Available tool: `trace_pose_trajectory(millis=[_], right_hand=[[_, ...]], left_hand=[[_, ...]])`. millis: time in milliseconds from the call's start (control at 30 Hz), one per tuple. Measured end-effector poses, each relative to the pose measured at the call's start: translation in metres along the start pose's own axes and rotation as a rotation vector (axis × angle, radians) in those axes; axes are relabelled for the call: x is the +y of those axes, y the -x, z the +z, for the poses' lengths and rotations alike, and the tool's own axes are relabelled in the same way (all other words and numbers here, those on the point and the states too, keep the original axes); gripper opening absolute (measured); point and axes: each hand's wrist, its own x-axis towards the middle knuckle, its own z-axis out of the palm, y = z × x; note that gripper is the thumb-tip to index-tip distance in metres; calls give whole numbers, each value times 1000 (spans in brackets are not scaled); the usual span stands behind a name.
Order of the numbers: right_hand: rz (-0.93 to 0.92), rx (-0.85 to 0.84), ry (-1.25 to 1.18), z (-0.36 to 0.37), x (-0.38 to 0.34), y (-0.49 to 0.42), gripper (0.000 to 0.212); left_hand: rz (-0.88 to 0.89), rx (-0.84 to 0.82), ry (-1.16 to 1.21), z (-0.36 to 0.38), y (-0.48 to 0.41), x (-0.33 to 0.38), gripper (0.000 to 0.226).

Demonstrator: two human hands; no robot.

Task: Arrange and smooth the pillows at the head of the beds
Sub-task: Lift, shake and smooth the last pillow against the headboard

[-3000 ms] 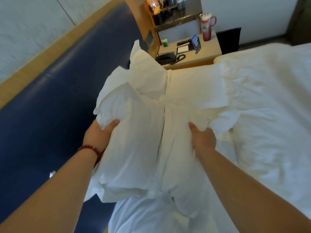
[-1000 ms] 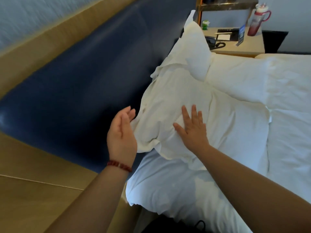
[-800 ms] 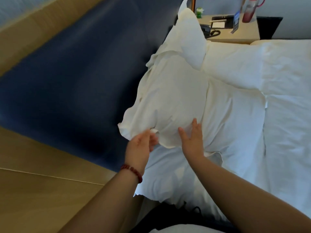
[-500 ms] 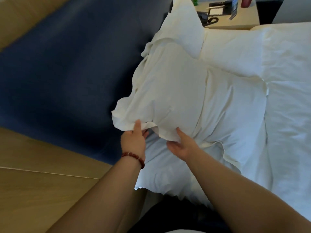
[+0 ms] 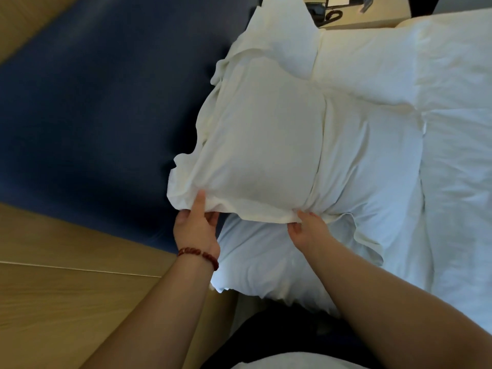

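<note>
A white pillow [image 5: 255, 145] leans against the dark blue headboard [image 5: 101, 107] at the head of the bed. My left hand [image 5: 195, 227], with a red bead bracelet on the wrist, pinches the pillow's near left corner flap. My right hand [image 5: 308, 230] grips the same near edge further right. A second white pillow [image 5: 367, 155] lies flat beside it on the right. Another pillow [image 5: 285, 30] stands behind, farther along the headboard. A lower pillow [image 5: 261, 259] lies under my hands.
The white duvet [image 5: 458, 182] covers the bed at right. A wooden nightstand [image 5: 372, 20] with a black phone [image 5: 327, 14] stands at the top. Wooden panelling [image 5: 66, 288] runs under the headboard at lower left.
Both hands went from patting the pillow's face to taking hold of its near edge. They have spread apart along that edge, pulling the cover flatter. The view has shifted closer.
</note>
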Motion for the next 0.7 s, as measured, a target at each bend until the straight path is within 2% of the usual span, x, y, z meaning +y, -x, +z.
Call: trace_pose_trajectory(millis=[67,133,233,300,400,467,533,700], right_hand=[[42,41,49,-2,-6,-6,37],[30,97,198,-2,-11,-8,30],[-7,64,364,-2,-12,-11,34],[38,47,385,-2,-12,-10,34],[121,45,294,3,-14,-2,19],[138,-8,275,8,-12,7,11],[169,-79,234,15,-5,19,7],[227,-360,380,27,12,48,31]], left_hand=[[77,25,6,-3,7,8,14],[174,57,-29,-7,13,15,14],[291,113,-139,-11,20,17,11],[271,104,-147,-10,24,15,9],[135,-8,-63,-1,26,20,18],[92,-16,-4,3,24,22,23],[84,42,49,4,25,22,25],[86,73,91,2,34,21,24]])
